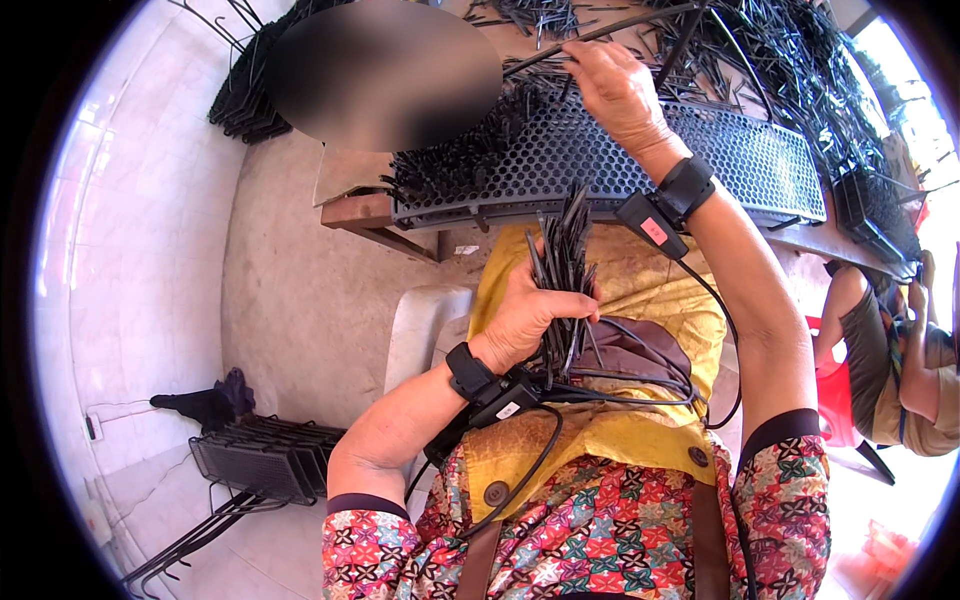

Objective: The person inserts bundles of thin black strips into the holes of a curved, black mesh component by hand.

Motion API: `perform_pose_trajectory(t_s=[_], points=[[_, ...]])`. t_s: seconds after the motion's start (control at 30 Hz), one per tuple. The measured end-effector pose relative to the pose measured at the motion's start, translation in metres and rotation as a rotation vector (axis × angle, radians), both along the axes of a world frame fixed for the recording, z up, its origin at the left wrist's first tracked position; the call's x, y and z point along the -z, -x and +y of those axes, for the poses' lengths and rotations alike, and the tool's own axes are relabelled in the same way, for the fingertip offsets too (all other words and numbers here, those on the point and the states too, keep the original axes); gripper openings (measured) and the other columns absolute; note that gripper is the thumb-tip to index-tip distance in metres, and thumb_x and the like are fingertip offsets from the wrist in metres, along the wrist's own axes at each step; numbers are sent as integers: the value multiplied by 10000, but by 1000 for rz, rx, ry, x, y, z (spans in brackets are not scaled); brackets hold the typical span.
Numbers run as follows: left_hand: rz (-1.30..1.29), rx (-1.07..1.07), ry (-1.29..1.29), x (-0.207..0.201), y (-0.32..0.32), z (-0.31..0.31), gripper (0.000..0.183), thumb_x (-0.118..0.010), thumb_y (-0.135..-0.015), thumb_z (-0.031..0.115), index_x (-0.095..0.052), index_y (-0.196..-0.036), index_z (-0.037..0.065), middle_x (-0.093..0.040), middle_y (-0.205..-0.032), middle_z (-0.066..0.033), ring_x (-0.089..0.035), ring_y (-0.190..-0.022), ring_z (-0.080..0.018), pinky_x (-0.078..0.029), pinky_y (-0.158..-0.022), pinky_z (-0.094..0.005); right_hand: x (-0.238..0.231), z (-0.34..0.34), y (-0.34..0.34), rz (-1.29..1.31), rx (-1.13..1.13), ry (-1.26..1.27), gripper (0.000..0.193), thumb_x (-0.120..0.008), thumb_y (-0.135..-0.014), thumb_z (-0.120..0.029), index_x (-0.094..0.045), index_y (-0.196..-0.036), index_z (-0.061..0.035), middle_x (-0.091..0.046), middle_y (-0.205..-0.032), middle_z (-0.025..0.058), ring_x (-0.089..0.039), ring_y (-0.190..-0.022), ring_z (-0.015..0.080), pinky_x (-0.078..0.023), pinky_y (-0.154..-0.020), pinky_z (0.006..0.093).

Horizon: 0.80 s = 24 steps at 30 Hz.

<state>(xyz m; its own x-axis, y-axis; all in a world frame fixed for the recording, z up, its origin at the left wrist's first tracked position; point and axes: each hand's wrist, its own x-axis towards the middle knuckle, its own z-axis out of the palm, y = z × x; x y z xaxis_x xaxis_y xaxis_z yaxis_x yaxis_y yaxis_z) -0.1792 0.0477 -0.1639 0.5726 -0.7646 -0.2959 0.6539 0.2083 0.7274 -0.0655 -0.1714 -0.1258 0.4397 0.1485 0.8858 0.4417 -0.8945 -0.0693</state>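
My left hand (530, 310) is closed round a bundle of thin black sticks (566, 245), held upright above my lap. Further off, my right hand (612, 88) is raised over a black rack (640, 150) whose top is full of round holes. Its fingers are pinched together beside the rack's dark handle bar (655, 17). A short dark piece shows just under those fingers, but what they hold I cannot make out. On the rack's left part, many black sticks (460, 150) stand crowded in the holes; the middle and right holes show bare.
Loose black sticks (800, 70) are heaped behind the rack on the table. More racks (265, 455) stand on the floor at lower left. A white chair (425, 330) is beside me. Another person (900, 370) sits at the right. Cables hang from my wrist devices across my yellow apron (640, 270).
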Motion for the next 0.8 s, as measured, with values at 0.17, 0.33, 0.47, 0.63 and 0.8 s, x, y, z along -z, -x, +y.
perform_pose_trajectory(t_s=[0.17, 0.33, 0.47, 0.63, 0.8], points=[[15, -5, -22, 0, 0, 1, 391, -655, -657, -92, -489, -985, 43, -624, -783, -105, -634, -658, -192, -525, -607, -304, 8, 6, 11, 431, 129, 237, 230, -564, -764, -68, -608, -989, -48, -605, -752, 180, -598, -746, 340, -498, -671, 417], [8, 30, 32, 0, -2, 2, 247, -623, -688, -47, -571, -929, -32, -622, -774, -117, -630, -683, -222, -543, -610, -347, 11, -3, 35, 483, -67, -231, 278, -610, -844, -174, -605, -1070, -11, -641, -750, 146, -628, -656, 236, -493, -575, 348], [62, 54, 49, -12, -2, 4, 278, -626, -671, -21, -568, -943, -32, -611, -775, -113, -618, -695, -230, -541, -622, -349, -17, 13, 81, 950, -325, -894, 305, -652, -839, -173, -610, -1047, 46, -632, -714, 41, -582, -596, 79, -475, -507, 218], [25, 161, 74, -4, -6, 7, 408, -650, -652, 22, -537, -1043, -2, -600, -803, -114, -611, -709, -235, -528, -612, -351, -20, 26, 106, 1088, -345, -1067, 130, -648, -819, -81, -647, -887, 29, -634, -688, 42, -566, -573, 70, -469, -498, 201], [47, 92, 90, -9, -4, 4, 201, -648, -690, -1, -573, -875, -16, -617, -762, -102, -624, -664, -199, -529, -606, -314, -19, 19, 99, 783, -207, -1198, 99, -631, -810, -46, -648, -877, 25, -621, -657, 30, -536, -541, 59, -443, -479, 192]])
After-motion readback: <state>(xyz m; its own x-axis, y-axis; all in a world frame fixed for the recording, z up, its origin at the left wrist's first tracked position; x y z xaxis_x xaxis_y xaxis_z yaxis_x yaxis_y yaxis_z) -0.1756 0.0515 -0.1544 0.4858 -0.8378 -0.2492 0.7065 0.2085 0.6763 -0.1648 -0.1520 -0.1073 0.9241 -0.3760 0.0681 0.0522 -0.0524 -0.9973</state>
